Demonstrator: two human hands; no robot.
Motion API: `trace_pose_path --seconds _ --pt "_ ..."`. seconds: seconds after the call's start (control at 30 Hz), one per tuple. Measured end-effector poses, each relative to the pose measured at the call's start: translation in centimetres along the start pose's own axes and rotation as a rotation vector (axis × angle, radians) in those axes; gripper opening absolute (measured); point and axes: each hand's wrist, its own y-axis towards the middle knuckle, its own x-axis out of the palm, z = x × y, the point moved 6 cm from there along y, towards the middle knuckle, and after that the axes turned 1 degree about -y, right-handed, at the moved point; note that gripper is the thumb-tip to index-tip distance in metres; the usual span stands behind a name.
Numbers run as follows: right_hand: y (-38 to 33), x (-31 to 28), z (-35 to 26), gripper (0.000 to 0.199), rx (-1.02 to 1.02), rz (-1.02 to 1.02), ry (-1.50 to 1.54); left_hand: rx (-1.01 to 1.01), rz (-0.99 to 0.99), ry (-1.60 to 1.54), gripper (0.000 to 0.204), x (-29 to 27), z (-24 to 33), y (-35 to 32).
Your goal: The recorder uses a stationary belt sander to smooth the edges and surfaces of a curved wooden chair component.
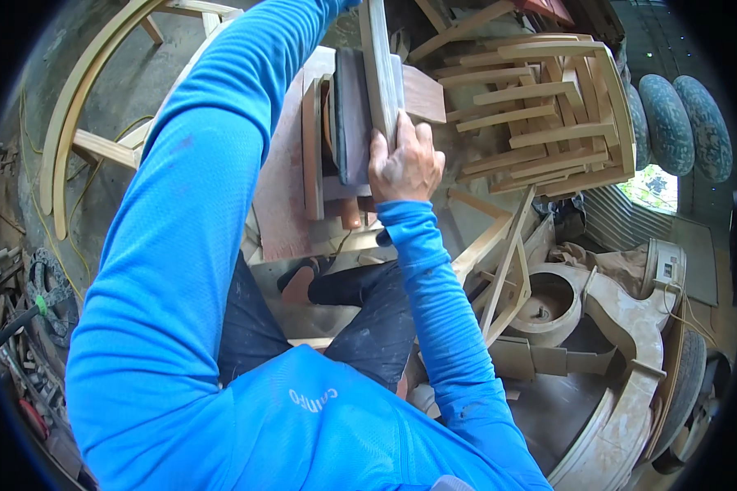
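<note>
My right hand [404,164] grips the near end of a long pale wooden strip [378,65] that runs away toward the top of the picture. The strip lies against a dark grey upright block [350,114] of a workbench machine, next to a reddish plywood board [285,188]. My left arm in a blue sleeve [196,180] reaches up and forward past the top edge, so my left hand is out of sight. My legs in dark trousers [360,311] show below the bench.
A stack of curved wooden frames [540,114] stands at the upper right. A big curved wooden arch [74,123] lies on the floor at left. Pale carved wooden pieces [622,327] and loose slats [499,262] crowd the right. Cables and scrap sit at far left. Tyres [680,123] hang upper right.
</note>
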Motion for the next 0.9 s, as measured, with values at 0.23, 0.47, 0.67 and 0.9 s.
trace_pose_path --seconds 0.23,0.47,0.67,0.9 --pt "-13.3 -7.7 3.6 0.048 0.018 -0.138 0.013 0.043 -0.130 0.464 0.090 3.0 2.4 -20.2" --pt "-24.8 -16.3 3.3 0.049 0.063 -0.326 0.093 0.095 0.149 0.504 0.094 6.5 -1.5 -32.3" --pt "-20.5 -12.9 2.5 0.049 0.022 -0.219 0.070 0.080 0.126 0.389 0.089 5.0 -1.9 -26.8" --pt "-8.1 -5.0 -0.1 0.048 -0.015 -0.058 0.070 0.035 -0.601 0.043 0.092 2.0 -2.1 -10.6"
